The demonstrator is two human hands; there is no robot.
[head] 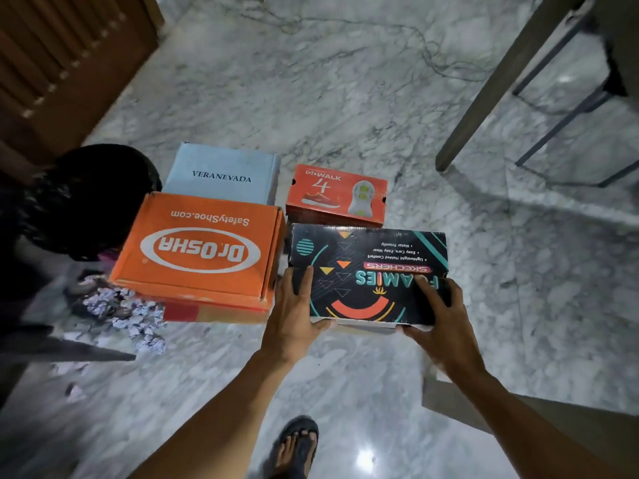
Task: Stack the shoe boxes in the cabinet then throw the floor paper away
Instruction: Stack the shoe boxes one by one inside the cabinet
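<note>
A black shoe box (pixel 366 271) with bright shapes and teal letters sits low over the marble floor at centre. My left hand (pixel 294 312) grips its near left corner and my right hand (pixel 439 316) grips its near right corner. To its left lies a large orange box (pixel 204 250) on top of another box. Behind stand a pale blue box (pixel 224 174) and a small red-orange box (pixel 337 195). Crumpled white paper (pixel 135 316) lies on the floor at the left, beside the orange box.
A brown slatted wooden door (pixel 58 67) fills the upper left. A table leg (pixel 501 81) and a metal chair frame (pixel 570 108) stand at the upper right. A dark-haired person (pixel 86 198) crouches at the left. My sandalled foot (pixel 297 447) is near the bottom. A thin cable (pixel 415 39) trails across the far floor.
</note>
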